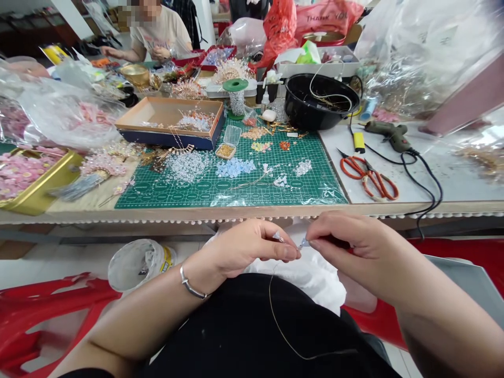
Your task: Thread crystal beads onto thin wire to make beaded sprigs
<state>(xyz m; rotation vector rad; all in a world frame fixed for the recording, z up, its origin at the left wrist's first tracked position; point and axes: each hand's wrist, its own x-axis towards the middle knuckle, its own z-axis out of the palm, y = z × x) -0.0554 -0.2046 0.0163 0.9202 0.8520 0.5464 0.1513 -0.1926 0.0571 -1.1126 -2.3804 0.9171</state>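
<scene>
Where the two hands meet below the front edge of the table (252, 212), at lower center of the frame, the items are as follows. Left hand (252, 247): grip closed, thumb and forefinger pinching, apparently on the fine gold wire (306, 358), a small pale blue flower cluster (277, 237) beside the fingers. Right hand (350, 252): grip closed on a pale blue petal piece (304, 242), just beside the left fingertips; its exact hold on the wire cannot be told. Wire: one slack loop, hanging over the dark clothing. Handling, as judged: left pinch steady and close to the join; right fingers turning lightly, with even tension, so the wire neither kinks nor snaps; loop clear of the clothing; petals spared hard pressure. Stock, on the green cutting mat (173, 197), center of the frame: loose blue petal pieces (235, 168), clear beads (187, 167), both near the front edge. Tools, right of the mat: red-handled snips (374, 176), glue gun (388, 131) behind them.
</scene>
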